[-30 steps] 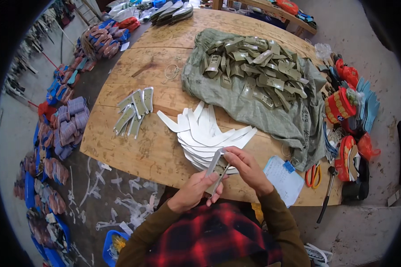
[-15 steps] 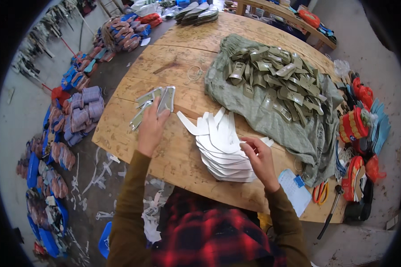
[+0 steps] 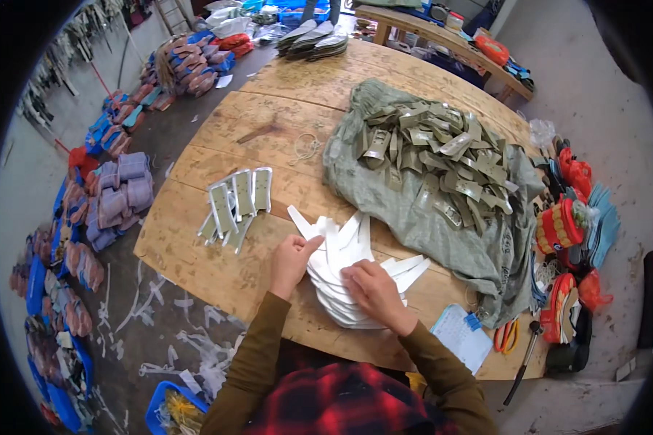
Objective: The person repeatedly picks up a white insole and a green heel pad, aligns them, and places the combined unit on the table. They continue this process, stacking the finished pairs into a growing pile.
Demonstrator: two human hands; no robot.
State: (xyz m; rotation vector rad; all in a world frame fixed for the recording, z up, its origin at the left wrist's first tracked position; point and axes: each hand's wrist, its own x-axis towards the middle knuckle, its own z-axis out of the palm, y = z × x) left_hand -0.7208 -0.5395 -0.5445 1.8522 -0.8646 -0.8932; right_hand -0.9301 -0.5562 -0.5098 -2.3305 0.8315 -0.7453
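Head view: the stack of white strips (image 3: 332, 299) lies near the close edge of the tabletop (image 3: 268, 109), curved pieces fanned over one another with their ends pointing away from the person. The right hand (image 3: 376, 291) rests on top of it, fingers curled and drawn close to the thumb; whether a strip is pinched there cannot be told. The left hand (image 3: 290, 265) is at the stack's left side, thumb stretched toward the strips and the other fingers bent in; I cannot tell whether it grips one.

Beyond the left hand lies a small, overlapping group of edged plates (image 3: 244, 194), olive with pale borders. Farther off to the right, a big heap of olive plates (image 3: 439, 148) is spread on a grey-green sack (image 3: 384, 210); no such borders can be made out on these. By that look, the small group seems done, while the heap and the many strips seem to be what is left, so the work appears to be at an early stage.

Right of the strips are a sheet of paper (image 3: 456, 344) with a blue clip (image 3: 473, 321) and orange-handled scissors (image 3: 506, 336). A loop of string (image 3: 306, 147) lies left of the sack.
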